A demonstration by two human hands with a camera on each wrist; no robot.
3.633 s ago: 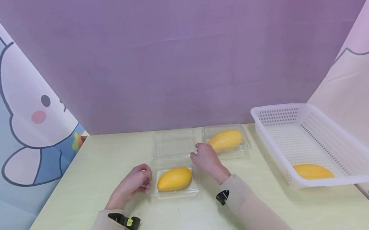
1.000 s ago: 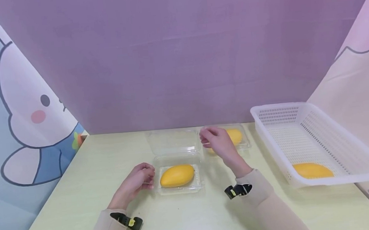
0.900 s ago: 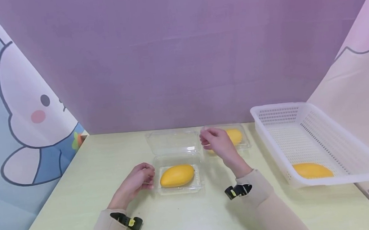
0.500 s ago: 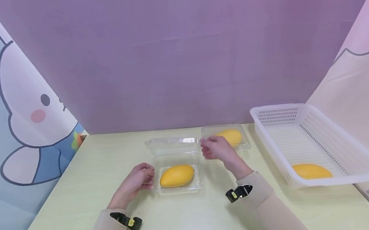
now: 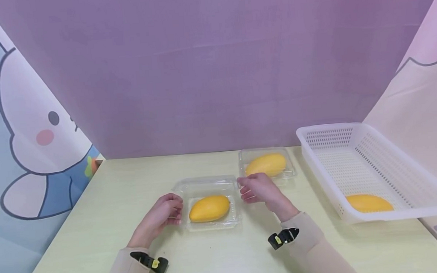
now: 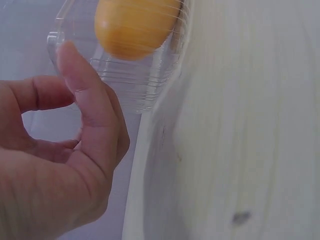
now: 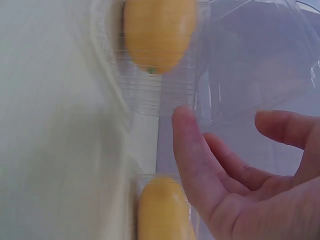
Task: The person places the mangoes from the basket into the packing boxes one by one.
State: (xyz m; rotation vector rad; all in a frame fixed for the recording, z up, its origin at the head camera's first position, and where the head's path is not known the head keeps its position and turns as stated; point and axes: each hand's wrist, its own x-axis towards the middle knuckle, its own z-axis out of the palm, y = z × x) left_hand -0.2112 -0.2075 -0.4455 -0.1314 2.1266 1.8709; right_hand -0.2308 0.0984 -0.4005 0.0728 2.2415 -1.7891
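A yellow mango [image 5: 209, 208] lies in a clear plastic clamshell box [image 5: 215, 227] at mid-table. The box's hinged lid [image 5: 205, 180] stands tilted up at its far side. My left hand [image 5: 160, 215] is at the box's left side, fingers bent, one fingertip at the rim [image 6: 52, 40] in the left wrist view. At the right side is my right hand [image 5: 262, 189], its fingers extended. The right wrist view has its index fingertip by the box edge and the thumb beside the lid [image 7: 255, 55]. Whether the thumb presses the lid cannot be told.
Behind my right hand, a second clear box [image 5: 291, 171] holds another mango [image 5: 268, 164]. A white perforated basket [image 5: 322, 179] stands on the right with one mango [image 5: 369, 203] inside. A purple cloth [image 5: 215, 89] rises along the table's back edge.
The lid lay back on the table, then rose and has swung toward me. My right hand moved up and right, then came down nearer with the lid. The left hand stays almost still.
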